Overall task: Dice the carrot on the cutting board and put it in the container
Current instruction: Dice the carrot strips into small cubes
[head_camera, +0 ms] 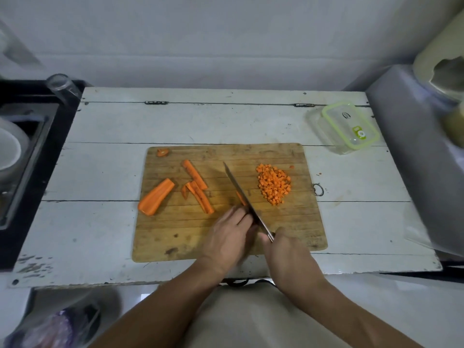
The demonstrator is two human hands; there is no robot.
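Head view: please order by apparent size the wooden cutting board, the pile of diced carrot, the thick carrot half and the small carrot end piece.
1. Wooden cutting board
2. Pile of diced orange carrot
3. Thick carrot half, close to the pile, so this order is unsure
4. Small carrot end piece

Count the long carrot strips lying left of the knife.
3 strips: one long angled toward the board's back, one long nearer, one short beside it. Another may hide behind the knife.

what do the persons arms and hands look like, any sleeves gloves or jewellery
Both forearms are bare up to the bottom edge of the picture, with no sleeves in view. The left hand and the right hand wear no gloves, and no rings, watch or bracelets show.
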